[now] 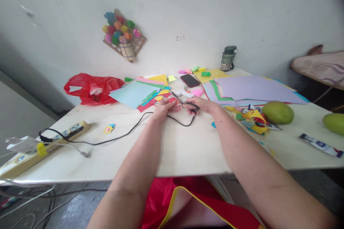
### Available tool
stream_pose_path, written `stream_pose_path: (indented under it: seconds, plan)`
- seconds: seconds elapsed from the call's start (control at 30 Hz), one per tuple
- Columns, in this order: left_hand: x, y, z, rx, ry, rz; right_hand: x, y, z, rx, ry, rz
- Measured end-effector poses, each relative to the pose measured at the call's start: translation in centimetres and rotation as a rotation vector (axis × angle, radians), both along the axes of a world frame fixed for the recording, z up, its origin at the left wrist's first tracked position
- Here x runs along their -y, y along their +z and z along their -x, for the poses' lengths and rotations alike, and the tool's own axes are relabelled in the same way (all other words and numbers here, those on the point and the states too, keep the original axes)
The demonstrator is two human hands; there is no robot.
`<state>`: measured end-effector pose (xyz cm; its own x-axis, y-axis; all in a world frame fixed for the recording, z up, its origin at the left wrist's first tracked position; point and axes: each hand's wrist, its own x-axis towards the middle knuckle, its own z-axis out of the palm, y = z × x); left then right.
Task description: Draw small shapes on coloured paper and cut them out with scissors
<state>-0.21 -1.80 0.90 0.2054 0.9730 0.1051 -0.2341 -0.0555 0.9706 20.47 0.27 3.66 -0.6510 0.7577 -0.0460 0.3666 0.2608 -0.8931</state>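
My right hand (pixel 200 105) is closed on dark-handled scissors (pixel 176 97), whose blades point up and left. My left hand (pixel 165 109) lies palm up just beside it, fingers curled together near the blades. A small red piece of paper (pixel 172 99) shows at its fingertips, though the grip itself is hard to see. Right behind the hands lies a white glue gun (pixel 184 93), partly covered by the right hand. Red paper with cut yellow and green shapes (pixel 152 97) spreads beyond the left hand.
A black cord (pixel 126 137) crosses the table from the power strip (pixel 72 131). Coloured sheets (pixel 252 87) and a phone (pixel 190 80) lie behind; paper scraps (pixel 255 118) and a green fruit (pixel 278 112) sit right. A red plastic bag (pixel 88 87) stands left.
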Motion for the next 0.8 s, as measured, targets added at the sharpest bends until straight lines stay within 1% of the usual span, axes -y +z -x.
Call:
stream_pose_path:
  seconds: [0.33,0.6,0.8]
  plan:
    - [-0.05,-0.05,0.16,0.034,-0.017,-0.043,0.16,0.06,0.25,0.006,-0.006,0.047]
    - [-0.52,-0.68,0.40,0.075,-0.020,-0.047,0.04,-0.13,0.30,-0.019,0.040,0.028]
    - [-0.38,-0.50,0.34,0.078,-0.007,-0.032,-0.03,-0.30,0.35,-0.048,0.056,0.047]
